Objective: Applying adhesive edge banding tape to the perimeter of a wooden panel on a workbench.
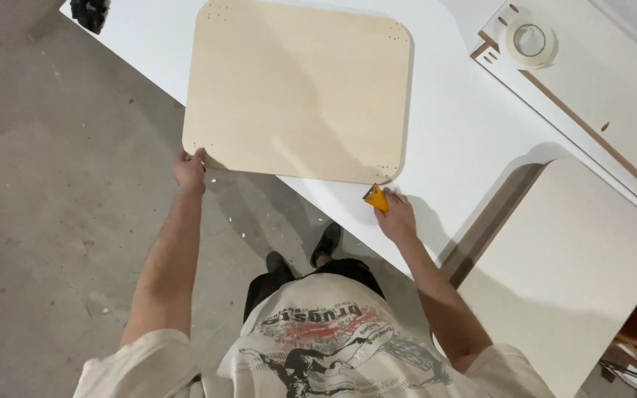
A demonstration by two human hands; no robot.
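Left hand (189, 171) grips the pale rounded-corner wooden panel (296, 88); right hand (394, 215) clasps a small orange scraper (376, 197) at its near corner (shavings litter the floor; remaining edges: progress indeterminate).

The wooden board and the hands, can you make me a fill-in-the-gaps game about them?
1. The left hand grips a ____ of the pale wooden board.
2. The right hand holds a small tool coloured ____.
3. The board lies on a ____ table.
4. The roll of tape lies to the person's ____.

Missing words: corner; orange; white; right
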